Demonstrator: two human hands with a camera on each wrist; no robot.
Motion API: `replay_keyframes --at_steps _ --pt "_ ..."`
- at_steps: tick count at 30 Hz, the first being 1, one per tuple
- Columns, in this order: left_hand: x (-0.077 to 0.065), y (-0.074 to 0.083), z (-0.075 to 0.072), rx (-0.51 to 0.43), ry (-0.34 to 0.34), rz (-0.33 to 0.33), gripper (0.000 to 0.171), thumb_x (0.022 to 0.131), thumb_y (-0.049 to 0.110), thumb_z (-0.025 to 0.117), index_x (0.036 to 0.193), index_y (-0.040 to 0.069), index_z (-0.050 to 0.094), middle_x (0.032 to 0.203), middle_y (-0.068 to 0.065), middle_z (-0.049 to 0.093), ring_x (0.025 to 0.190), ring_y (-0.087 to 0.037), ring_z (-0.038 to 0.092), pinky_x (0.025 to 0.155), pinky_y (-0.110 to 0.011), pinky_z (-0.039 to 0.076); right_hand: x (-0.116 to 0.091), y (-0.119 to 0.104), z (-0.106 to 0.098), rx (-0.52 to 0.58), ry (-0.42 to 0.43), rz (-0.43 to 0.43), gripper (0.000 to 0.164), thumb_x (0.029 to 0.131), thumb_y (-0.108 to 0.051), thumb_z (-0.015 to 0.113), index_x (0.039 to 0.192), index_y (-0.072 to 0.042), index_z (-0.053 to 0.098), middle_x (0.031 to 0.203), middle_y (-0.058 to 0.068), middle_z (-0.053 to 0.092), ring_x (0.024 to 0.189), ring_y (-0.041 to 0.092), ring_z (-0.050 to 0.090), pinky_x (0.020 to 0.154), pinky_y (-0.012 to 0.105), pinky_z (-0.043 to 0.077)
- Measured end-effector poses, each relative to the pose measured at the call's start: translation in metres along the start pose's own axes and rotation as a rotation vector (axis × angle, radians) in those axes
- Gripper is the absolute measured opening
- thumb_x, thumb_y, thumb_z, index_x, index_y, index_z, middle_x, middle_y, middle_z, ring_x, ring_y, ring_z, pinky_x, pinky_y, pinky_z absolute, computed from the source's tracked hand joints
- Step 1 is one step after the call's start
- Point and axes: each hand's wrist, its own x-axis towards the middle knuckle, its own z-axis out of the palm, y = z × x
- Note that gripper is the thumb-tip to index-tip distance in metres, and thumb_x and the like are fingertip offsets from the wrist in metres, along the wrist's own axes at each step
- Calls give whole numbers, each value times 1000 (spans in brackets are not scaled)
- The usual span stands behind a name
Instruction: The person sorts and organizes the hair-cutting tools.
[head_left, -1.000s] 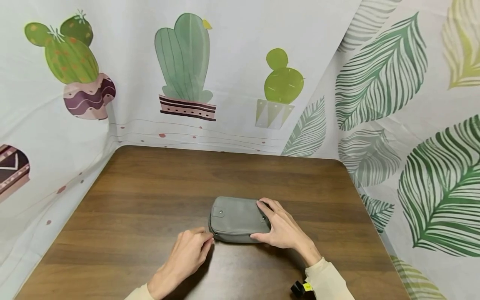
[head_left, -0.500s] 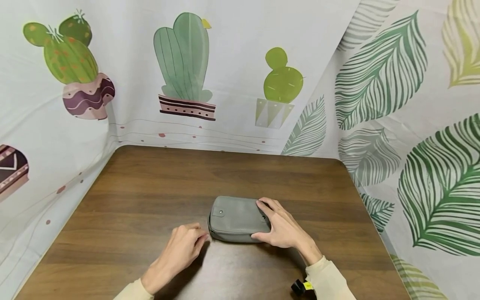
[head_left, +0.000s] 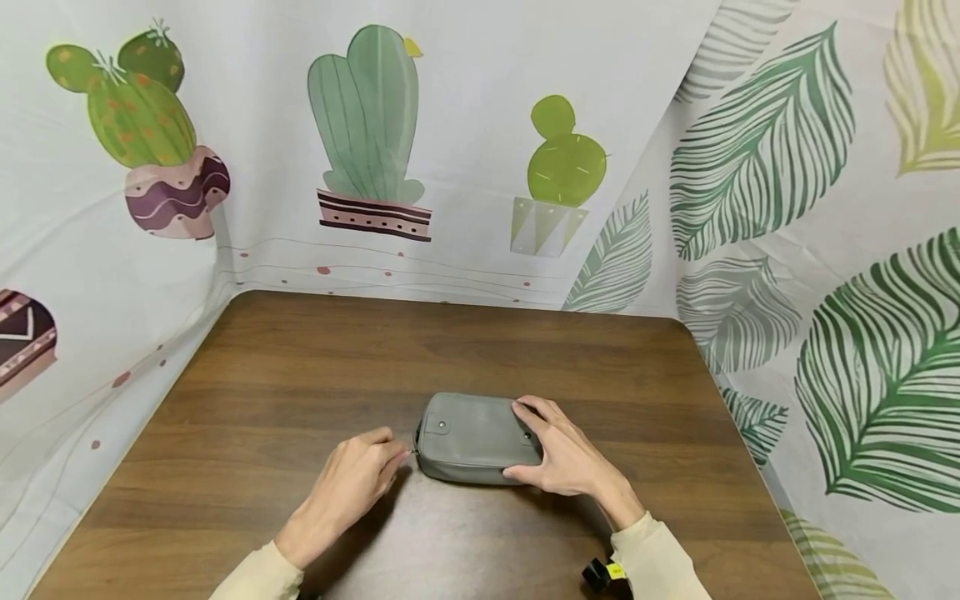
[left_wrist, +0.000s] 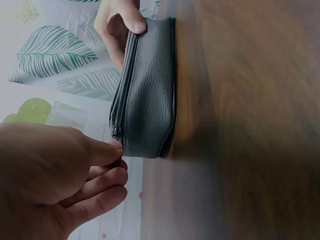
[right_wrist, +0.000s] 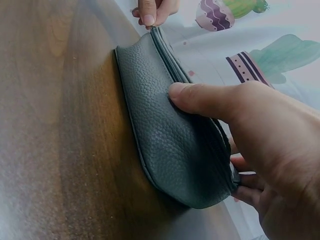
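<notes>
A grey leather zip pouch (head_left: 480,437) lies flat on the wooden table, its top panel bearing a metal stud near each end. At the pouch's left end, my left hand (head_left: 352,479) pinches the zipper pull between thumb and fingertips. The left wrist view shows the dark zipper slider (left_wrist: 116,132) at the pouch's corner, right by the thumb. My right hand (head_left: 566,454) grips the opposite end, thumb on the near side and fingers over the far side. Zipper teeth (right_wrist: 172,67) run along the upper edge of the side wall. The inside of the pouch is hidden.
The brown wooden table (head_left: 300,367) spreads around the pouch. White cloth (head_left: 480,125) printed with cacti and leaves hangs behind and along the sides. A small black device with a yellow label (head_left: 603,575) sits at the right wrist.
My left hand has shifted left and slightly away from me, from the pouch's near left corner round to its left end. My right hand keeps its grip, and the pouch stays in place.
</notes>
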Motion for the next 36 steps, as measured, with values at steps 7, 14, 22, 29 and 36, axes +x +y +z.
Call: replay_keyframes --at_steps 7,14,22,29,36 --pt "5 -9 3 11 35 33 21 86 7 79 71 14 65 68 6 49 52 -5 45 42 -28 47 0 1 1 9 27 -24 97 81 -58 79 154 -1 49 154 15 44 141 22 36 105 49 47" --pt "14 -19 8 17 47 15 19 89 9 78 75 15 66 74 5 57 57 -9 54 45 -31 50 0 2 1 25 37 -46 96 82 -57 79 153 0 50 153 16 44 140 24 37 105 49 47" --pt "29 -33 17 16 57 29 11 90 9 77 81 13 71 80 2 63 67 -17 63 51 -37 56 1 5 2 24 45 -61 96 81 -58 80 151 1 51 153 15 45 140 23 38 106 48 46" --pt "41 -44 24 -12 19 -1 11 93 12 75 82 13 73 84 3 65 68 -14 61 55 -36 55 0 6 1 18 29 -41 97 80 -60 79 152 0 51 154 14 45 141 20 37 106 48 46" --pt "52 -53 34 -35 13 -5 8 92 14 76 84 13 75 87 3 68 74 -17 66 61 -38 58 1 8 0 28 14 -37 98 80 -59 80 153 0 50 155 14 44 140 20 37 107 48 45"
